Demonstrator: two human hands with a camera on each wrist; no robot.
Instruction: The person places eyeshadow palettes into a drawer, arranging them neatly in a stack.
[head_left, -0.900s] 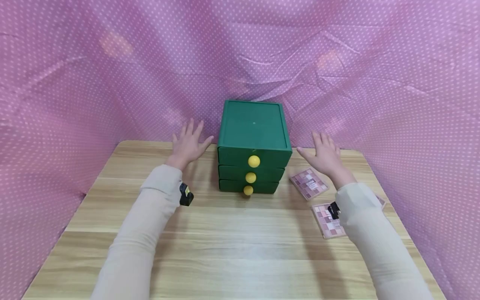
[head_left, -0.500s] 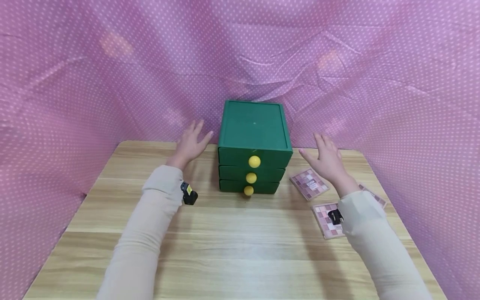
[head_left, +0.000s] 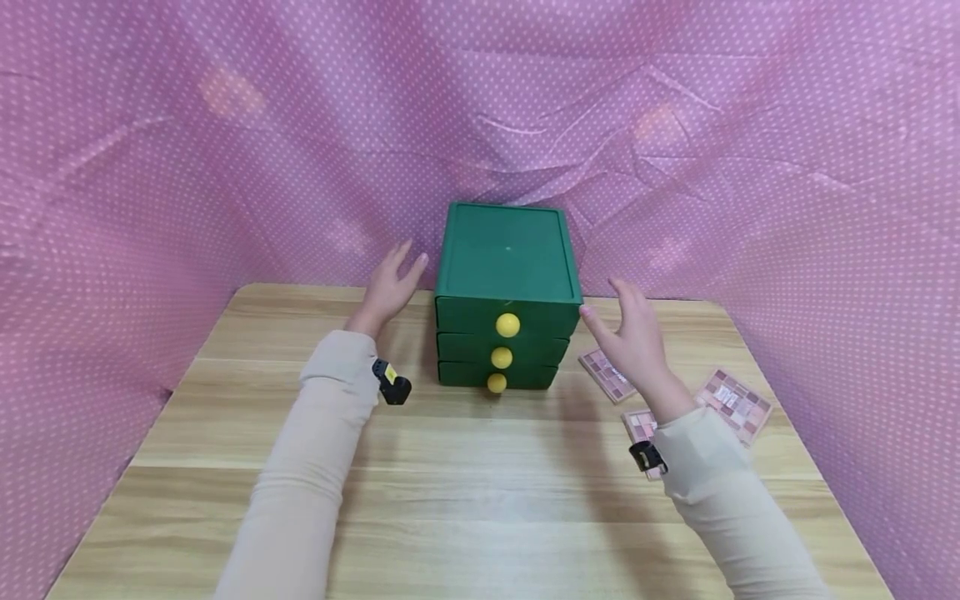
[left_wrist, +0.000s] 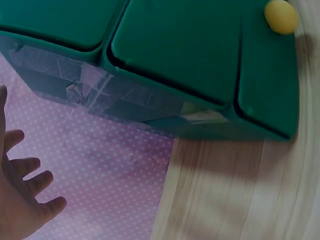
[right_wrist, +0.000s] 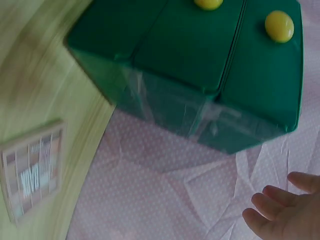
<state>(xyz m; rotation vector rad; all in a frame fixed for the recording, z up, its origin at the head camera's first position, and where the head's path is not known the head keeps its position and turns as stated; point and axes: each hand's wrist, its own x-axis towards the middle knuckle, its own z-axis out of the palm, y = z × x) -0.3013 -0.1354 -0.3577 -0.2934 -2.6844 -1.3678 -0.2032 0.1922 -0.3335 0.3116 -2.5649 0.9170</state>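
Observation:
A green cabinet of three drawers (head_left: 510,250) with round yellow knobs (head_left: 507,325) stands at the back middle of the table, its drawers closed. To its left is my left hand (head_left: 388,289), fingers spread and holding nothing; the left wrist view shows this hand (left_wrist: 25,195) apart from the cabinet's side, which carries clear tape. My right hand (head_left: 636,337) is raised on the other side, its thumb overlapping the cabinet's front right edge in the head view. In the right wrist view that hand (right_wrist: 290,210) is bare, with a gap to the cabinet (right_wrist: 180,80).
Three eyeshadow palettes lie at the right: one palette (head_left: 606,375) near the cabinet, one palette (head_left: 640,427) partly hidden by the right wrist, one palette (head_left: 735,404) near the table's right edge. A pink dotted cloth (head_left: 375,108) hangs round the wooden table (head_left: 480,508).
My right hand has moved left toward the cabinet, uncovering the rightmost palette. My left hand has shifted slightly right, also closer to the cabinet. The cabinet stays in place.

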